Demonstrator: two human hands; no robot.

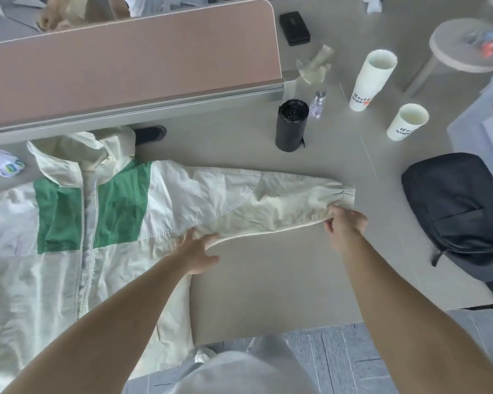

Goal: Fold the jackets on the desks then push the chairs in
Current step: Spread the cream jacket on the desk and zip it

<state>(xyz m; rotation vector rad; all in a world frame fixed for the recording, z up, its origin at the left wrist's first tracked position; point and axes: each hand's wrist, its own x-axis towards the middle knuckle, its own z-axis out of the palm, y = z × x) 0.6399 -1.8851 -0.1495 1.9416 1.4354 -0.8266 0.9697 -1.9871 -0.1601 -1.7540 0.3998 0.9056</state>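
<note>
— Where is the jacket found?

— The cream-and-green jacket [97,223] is laid front up on the counter [268,280], with the zip running down its middle. The hood is bunched at the base of the divider panel [125,58]. One sleeve [268,200] is stretched out flat to the right, away from the body.

— How is it being handled?

— The left hand [197,251] is laid flat on the sleeve's lower edge near the armpit, with the fingers spread. The right hand [345,223] is placed at the cuff end, where the fabric is pinched between the curled fingers and the thumb.

— What is seen around it?

— Beyond the sleeve, a roll of black bags [292,126] is stood upright, and a small bottle [318,105] is set just behind it. Farther right, a tall paper cup [373,81] and a shorter paper cup [407,122] are placed near each other. A dark backpack [456,209] is laid at the counter's right end, apart from the cuff. A tissue packet [3,166] is seen left of the collar, and a black case [293,28] is seen past the panel's end.
</note>
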